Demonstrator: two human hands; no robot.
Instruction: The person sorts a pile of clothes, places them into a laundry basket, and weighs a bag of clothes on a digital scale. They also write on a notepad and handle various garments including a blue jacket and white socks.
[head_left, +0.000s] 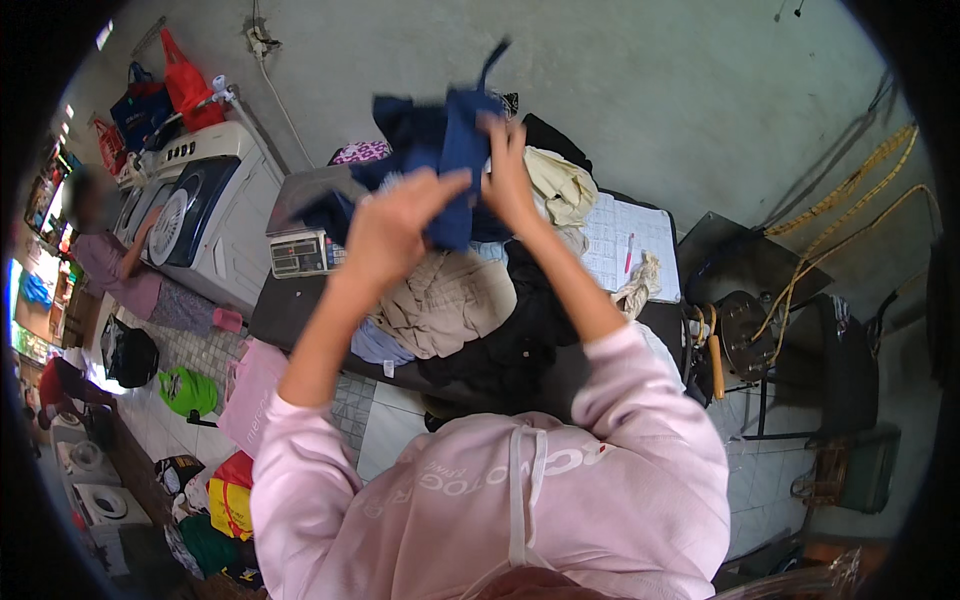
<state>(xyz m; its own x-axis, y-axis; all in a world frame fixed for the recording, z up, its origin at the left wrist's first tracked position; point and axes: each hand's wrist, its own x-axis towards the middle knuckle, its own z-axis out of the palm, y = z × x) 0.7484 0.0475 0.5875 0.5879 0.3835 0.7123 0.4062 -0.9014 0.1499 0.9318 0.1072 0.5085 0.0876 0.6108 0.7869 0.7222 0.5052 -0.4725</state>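
A dark blue garment (457, 157), blurred by motion, hangs raised over the table between my two hands. Its near side is gripped by my left hand (394, 225), though the fingers partly hide the cloth. My right hand (510, 169) is at the garment's right edge with its fingertips on the fabric. Below lie a beige garment (450, 304), a black garment (499, 341) and a light blue piece (382, 345) in a loose pile. Cream cloth (559, 184) lies right of my right hand.
A digital scale (300, 255) stands at the table's left. An open notebook (652, 240) with a pen (628, 251) lies at the right. Further left, a person (120, 277) is beside a twin-tub washing machine (202, 202). Ropes (832, 217) hang at right.
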